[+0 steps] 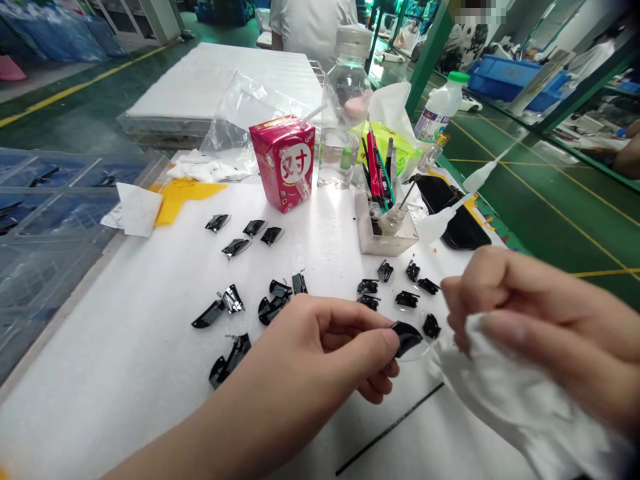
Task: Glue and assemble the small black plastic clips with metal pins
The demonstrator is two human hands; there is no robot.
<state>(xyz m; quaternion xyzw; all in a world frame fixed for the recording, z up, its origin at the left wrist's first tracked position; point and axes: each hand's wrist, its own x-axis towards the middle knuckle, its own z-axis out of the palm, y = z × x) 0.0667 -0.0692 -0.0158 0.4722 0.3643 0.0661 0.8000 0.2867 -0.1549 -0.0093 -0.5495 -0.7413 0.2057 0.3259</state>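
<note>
Between thumb and fingers, my left hand [320,353] pinches a small glossy black part [407,339] with a clear curved edge. To its right, my right hand [540,333] is closed on a white cloth [500,387], its outline partly blurred. A fold of the cloth hangs close to the clear edge of the part; whether they touch I cannot tell. Beyond the held part lie several small black pieces [407,299] with clear edges. More glossy black parts [231,360] lie left of my left wrist, and several similar pieces [236,248] are farther back.
A red drink carton [283,163] and a clear bottle [343,127] stand at the back. Right of them is a small box [387,240] of tweezers and pens. A black tray [465,223] lies near the right edge, and divided plastic bins [65,247] line the left.
</note>
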